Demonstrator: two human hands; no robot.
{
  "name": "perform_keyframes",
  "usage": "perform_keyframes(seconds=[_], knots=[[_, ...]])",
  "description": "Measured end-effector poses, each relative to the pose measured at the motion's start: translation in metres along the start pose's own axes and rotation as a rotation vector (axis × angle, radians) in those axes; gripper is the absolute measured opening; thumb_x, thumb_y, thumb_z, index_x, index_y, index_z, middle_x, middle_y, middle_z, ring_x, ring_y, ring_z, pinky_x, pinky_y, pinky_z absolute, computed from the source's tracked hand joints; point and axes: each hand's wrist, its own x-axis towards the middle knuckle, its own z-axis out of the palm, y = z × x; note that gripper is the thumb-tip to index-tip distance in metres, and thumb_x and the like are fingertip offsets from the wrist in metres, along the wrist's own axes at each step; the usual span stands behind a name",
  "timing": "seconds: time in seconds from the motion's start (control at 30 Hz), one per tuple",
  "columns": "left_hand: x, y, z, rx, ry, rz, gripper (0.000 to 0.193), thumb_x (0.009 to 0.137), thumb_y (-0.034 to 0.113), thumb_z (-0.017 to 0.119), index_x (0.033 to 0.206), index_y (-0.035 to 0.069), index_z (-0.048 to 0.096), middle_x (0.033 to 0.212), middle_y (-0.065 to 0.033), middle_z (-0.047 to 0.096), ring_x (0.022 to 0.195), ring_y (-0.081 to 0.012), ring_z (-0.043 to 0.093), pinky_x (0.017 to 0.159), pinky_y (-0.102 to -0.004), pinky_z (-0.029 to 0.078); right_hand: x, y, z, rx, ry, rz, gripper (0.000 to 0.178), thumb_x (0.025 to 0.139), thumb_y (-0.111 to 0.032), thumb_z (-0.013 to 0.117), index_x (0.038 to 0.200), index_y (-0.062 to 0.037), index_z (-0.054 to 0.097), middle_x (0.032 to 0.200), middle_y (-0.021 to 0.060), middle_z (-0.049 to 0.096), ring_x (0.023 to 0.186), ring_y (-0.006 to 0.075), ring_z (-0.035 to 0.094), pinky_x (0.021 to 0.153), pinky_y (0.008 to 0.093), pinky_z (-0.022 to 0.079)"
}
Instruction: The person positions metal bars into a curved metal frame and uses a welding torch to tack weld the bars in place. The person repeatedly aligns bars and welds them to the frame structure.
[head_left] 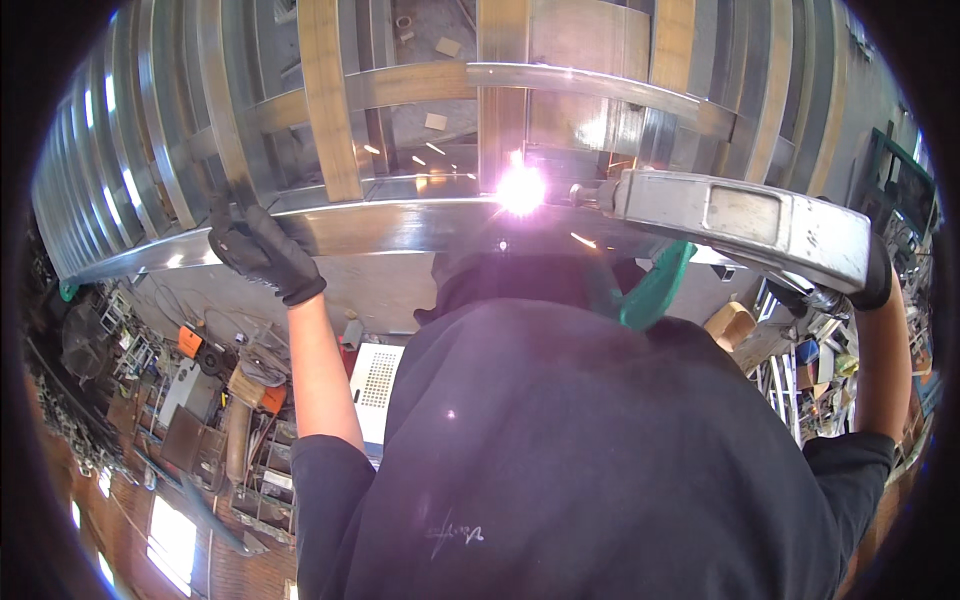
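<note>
My left hand (262, 252), in a dark glove, rests on a long shiny metal rail (390, 228). Its fingers are stretched out and spread across the rail's face. On the right, my gloved right hand (880, 272) is closed round the rear of a boxy silver-grey welding gun (750, 222); the gun's body hides part of that hand. The gun's thin nozzle (590, 196) points left at a glaring pinkish-white weld spot (521, 188) on the rail, beside an upright bar. Orange sparks fly to both sides of it. Glare hides the joint itself.
Beyond the rail spreads a frame of crossing metal bars (330, 100). A curved green piece (658, 290) lies near the gun. Below left are a white perforated box (377, 385) and cluttered tools and parts (215, 400); metal scraps (785, 395) lie below right.
</note>
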Motion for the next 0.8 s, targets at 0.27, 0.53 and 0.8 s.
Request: perform_keyframes(seconds=[0.27,0.53,0.8], knots=[[-0.001,-0.024,-0.017,0.174,-0.052,0.243,0.048,0.108,0.029,0.063,0.146,0.001,0.066,0.137,-0.0173,0.069,0.125,-0.032,0.063,0.109,-0.046,0.047,-0.053,0.025,0.052,0.266,0.393,-0.028,0.068,0.103,-0.024,0.076,0.158,0.0031,0.048,0.082,0.0067,0.064,0.071,0.0176,0.064,0.061,0.0317,0.051],[0.009,-0.047,-0.018,-0.017,-0.21,0.325,0.048,0.112,0.023,0.057,0.155,0.002,0.058,0.149,-0.0209,0.066,0.148,-0.036,0.054,0.114,-0.0468,0.048,-0.059,0.018,0.234,0.661,1.043,-0.144,0.069,0.103,-0.025,0.076,0.159,0.0035,0.046,0.079,0.006,0.063,0.068,0.017,0.063,0.058,0.031,0.051],[0.122,0.016,0.058,-0.431,-0.795,0.267,0.076,0.101,0.048,0.075,0.157,0.002,0.053,0.144,-0.0233,0.069,0.13,-0.0452,0.066,0.116,-0.0506,0.049,-0.03,-0.067,0.388,0.426,0.934,0.06,0.051,0.102,-0.029,0.078,0.137,-0.0007,0.055,0.09,0.0085,0.067,0.069,0.0137,0.061,0.062,0.028,0.051]])
